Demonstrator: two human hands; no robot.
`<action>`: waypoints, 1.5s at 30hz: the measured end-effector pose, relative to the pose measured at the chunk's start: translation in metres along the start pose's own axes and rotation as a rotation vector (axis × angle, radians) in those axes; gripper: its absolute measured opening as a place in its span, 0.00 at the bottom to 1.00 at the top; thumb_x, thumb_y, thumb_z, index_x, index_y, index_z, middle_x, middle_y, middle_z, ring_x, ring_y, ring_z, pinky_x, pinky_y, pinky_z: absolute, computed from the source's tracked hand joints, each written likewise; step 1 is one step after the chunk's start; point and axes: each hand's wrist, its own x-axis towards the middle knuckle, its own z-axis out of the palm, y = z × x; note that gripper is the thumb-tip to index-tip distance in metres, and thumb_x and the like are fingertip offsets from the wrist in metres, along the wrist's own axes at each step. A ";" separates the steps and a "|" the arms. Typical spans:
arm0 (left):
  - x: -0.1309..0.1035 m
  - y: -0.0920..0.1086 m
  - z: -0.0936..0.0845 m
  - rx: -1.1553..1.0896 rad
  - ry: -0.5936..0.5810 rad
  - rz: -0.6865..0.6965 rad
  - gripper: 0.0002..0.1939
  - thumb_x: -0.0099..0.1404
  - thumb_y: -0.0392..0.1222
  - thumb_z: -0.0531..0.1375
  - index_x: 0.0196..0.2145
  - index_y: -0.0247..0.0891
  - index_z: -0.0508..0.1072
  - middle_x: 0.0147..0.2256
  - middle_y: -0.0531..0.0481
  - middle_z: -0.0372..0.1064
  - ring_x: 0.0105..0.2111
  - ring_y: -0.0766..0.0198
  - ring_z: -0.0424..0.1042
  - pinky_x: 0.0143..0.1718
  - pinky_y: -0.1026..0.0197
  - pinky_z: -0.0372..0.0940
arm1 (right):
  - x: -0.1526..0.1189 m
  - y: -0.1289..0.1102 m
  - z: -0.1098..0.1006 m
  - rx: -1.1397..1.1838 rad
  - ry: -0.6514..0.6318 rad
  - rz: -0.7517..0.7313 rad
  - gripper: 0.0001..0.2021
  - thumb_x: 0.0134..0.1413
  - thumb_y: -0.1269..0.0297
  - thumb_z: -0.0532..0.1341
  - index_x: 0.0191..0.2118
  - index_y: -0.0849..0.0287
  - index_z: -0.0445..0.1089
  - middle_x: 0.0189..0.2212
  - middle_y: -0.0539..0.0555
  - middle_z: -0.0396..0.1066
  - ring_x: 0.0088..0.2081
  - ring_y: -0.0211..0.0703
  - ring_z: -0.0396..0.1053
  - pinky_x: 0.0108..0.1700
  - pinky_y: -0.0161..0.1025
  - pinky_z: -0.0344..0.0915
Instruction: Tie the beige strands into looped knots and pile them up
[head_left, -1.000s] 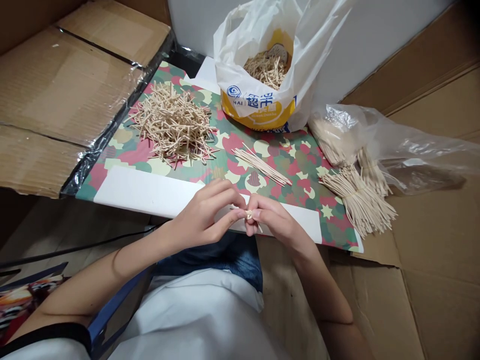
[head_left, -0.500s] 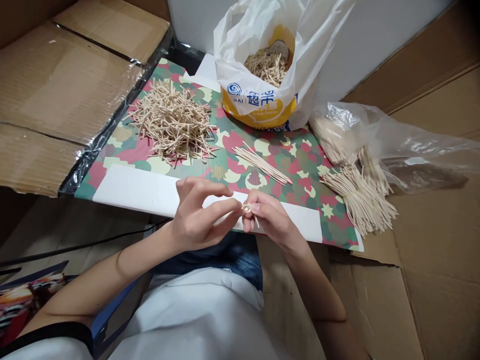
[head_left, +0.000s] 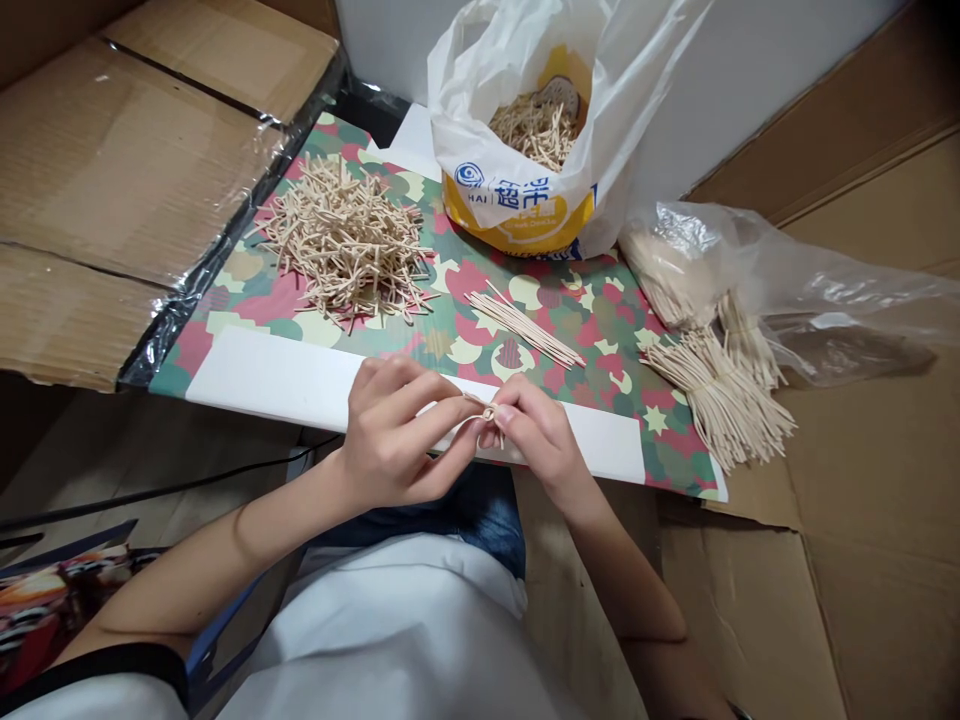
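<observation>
Between my two hands is a thin pale stick [head_left: 489,412], bent into a small loop. My right hand [head_left: 540,432] is closed, pinching the loop between thumb and fingers. My left hand [head_left: 409,430] is closed at the fingertips on the stick's other part, at the left side of the loop. Both hands hang over the white front edge of the patterned board [head_left: 450,350]. Just beyond them lies a small row of straight pale sticks [head_left: 525,325]. A heap of short bent pieces [head_left: 345,240] sits at the board's left.
A white and yellow plastic bag [head_left: 517,200] with more bent pieces stands at the back. Tied bundles of sticks [head_left: 724,395] lie at the right by a clear plastic bag [head_left: 825,290]. Taped cardboard [head_left: 135,170] borders the left side.
My left fingers have closed in toward the loop, and a stick end now shows between them. My right hand has shifted slightly left and up.
</observation>
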 end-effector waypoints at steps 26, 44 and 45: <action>0.003 0.008 -0.002 -0.249 -0.126 -0.293 0.02 0.57 0.35 0.60 0.28 0.39 0.72 0.27 0.51 0.70 0.29 0.63 0.65 0.34 0.57 0.59 | -0.004 0.001 0.008 -0.287 0.126 -0.172 0.07 0.60 0.68 0.49 0.30 0.56 0.59 0.25 0.48 0.65 0.27 0.37 0.65 0.34 0.37 0.63; 0.002 -0.005 0.004 -0.923 -0.301 -0.587 0.02 0.59 0.35 0.60 0.30 0.34 0.72 0.28 0.51 0.66 0.30 0.66 0.67 0.35 0.63 0.61 | 0.001 0.024 0.006 0.427 -0.138 0.087 0.08 0.59 0.64 0.53 0.30 0.58 0.63 0.21 0.46 0.69 0.24 0.33 0.63 0.28 0.31 0.58; 0.002 -0.006 0.003 -0.930 -0.308 -0.589 0.02 0.59 0.35 0.60 0.29 0.34 0.72 0.28 0.51 0.66 0.30 0.66 0.67 0.34 0.62 0.61 | 0.001 0.024 0.006 0.464 -0.166 0.106 0.08 0.59 0.64 0.53 0.30 0.58 0.63 0.21 0.46 0.68 0.23 0.33 0.63 0.28 0.31 0.58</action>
